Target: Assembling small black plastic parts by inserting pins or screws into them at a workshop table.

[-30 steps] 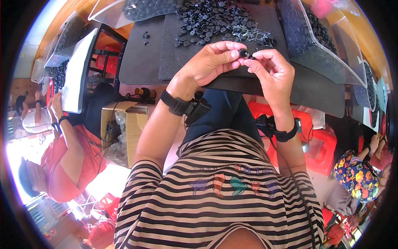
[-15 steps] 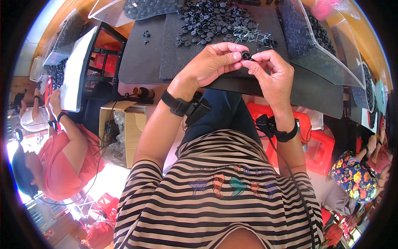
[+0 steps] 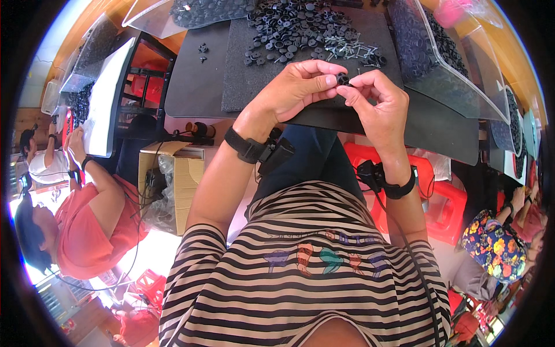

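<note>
A small round black plastic part (image 3: 343, 78) is pinched between both my hands above the near edge of the table. My left hand (image 3: 300, 87) grips it from the left with thumb and forefinger. From the other side my right hand (image 3: 377, 99) pinches it; whether a second small piece sits in those fingertips is hidden. Just beyond my hands, a heap of similar black plastic parts (image 3: 295, 29) lies on a dark foam mat (image 3: 243, 75), with a cluster of silver screws (image 3: 350, 49) at its right side.
Clear bins of black parts stand at the right (image 3: 439, 63) and far left (image 3: 191, 14). A few loose parts (image 3: 203, 51) lie on the black table (image 3: 191, 87). A cardboard box (image 3: 188, 173) and red stools (image 3: 445, 208) are below. Other people sit on both sides.
My hands stay nearly in place, with the right fingers shifting slightly on the black part. The person at the left has moved their head a little.
</note>
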Demonstrator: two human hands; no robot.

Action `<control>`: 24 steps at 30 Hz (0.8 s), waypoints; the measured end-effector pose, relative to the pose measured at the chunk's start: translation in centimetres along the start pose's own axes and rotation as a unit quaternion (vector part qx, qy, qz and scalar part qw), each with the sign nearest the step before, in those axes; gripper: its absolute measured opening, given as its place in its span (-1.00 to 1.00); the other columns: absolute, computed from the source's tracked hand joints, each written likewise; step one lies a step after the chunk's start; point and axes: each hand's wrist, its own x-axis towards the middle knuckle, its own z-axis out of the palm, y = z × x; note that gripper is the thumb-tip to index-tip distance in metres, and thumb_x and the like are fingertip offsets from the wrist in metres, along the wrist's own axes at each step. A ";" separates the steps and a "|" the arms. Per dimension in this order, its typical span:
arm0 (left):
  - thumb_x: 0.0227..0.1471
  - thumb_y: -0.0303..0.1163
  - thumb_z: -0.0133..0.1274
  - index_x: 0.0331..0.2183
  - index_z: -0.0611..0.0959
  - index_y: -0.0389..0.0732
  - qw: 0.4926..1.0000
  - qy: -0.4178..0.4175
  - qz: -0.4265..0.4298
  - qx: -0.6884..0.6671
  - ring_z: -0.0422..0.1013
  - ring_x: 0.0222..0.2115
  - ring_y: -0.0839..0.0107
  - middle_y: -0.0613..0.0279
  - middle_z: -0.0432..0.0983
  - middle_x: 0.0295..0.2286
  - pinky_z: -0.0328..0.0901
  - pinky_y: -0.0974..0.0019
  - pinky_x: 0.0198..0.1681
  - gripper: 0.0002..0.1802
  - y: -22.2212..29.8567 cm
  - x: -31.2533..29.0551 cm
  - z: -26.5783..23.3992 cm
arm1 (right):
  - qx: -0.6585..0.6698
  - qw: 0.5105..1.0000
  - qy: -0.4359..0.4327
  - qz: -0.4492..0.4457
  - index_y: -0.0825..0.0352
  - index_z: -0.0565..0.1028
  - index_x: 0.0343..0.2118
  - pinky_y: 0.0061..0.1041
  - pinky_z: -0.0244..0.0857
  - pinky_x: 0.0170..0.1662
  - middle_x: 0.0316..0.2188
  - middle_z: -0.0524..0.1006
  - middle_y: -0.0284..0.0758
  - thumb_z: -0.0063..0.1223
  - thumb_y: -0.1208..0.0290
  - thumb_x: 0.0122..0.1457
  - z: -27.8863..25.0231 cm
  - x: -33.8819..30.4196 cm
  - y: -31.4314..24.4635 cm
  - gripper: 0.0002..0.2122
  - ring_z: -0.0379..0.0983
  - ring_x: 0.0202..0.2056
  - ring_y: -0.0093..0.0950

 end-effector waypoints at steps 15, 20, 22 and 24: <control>0.13 -0.47 0.11 -0.10 0.60 -0.27 1.000 0.004 0.000 0.013 0.47 -0.16 0.48 0.20 0.52 -0.11 0.41 0.39 -0.02 -0.74 -0.1 0.0 0.0 | -0.008 1.000 0.007 -0.004 0.40 0.50 -0.50 -0.66 0.34 -0.47 -0.60 0.54 -0.38 0.36 0.57 -0.07 0.1 0.0 0.2 -0.82 0.48 -0.55 -0.67; 0.13 -0.47 0.12 -0.11 0.61 -0.27 1.000 0.011 0.001 0.025 0.47 -0.17 0.48 0.19 0.52 -0.10 0.41 0.39 -0.03 -0.75 -0.1 -0.2 0.2 | -0.012 1.000 0.003 -0.002 0.40 0.50 -0.51 -0.65 0.34 -0.47 -0.59 0.53 -0.38 0.37 0.56 -0.07 0.0 0.0 -0.1 -0.81 0.48 -0.55 -0.66; 0.13 -0.48 0.12 -0.12 0.61 -0.27 0.999 0.016 0.001 0.031 0.47 -0.17 0.48 0.18 0.51 -0.10 0.41 0.38 -0.04 -0.75 -0.1 -0.2 0.3 | -0.027 0.999 0.001 -0.020 0.40 0.49 -0.51 -0.65 0.33 -0.49 -0.59 0.52 -0.38 0.37 0.56 -0.07 0.0 0.0 -0.1 -0.81 0.49 -0.54 -0.66; 0.12 -0.48 0.12 -0.12 0.61 -0.27 0.999 0.026 -0.008 0.040 0.47 -0.18 0.48 0.17 0.52 -0.10 0.41 0.39 -0.05 -0.75 0.0 -0.2 0.4 | -0.034 0.999 0.002 -0.031 0.40 0.48 -0.52 -0.65 0.33 -0.49 -0.59 0.52 -0.38 0.36 0.57 -0.07 -0.1 0.0 -0.3 -0.81 0.49 -0.55 -0.65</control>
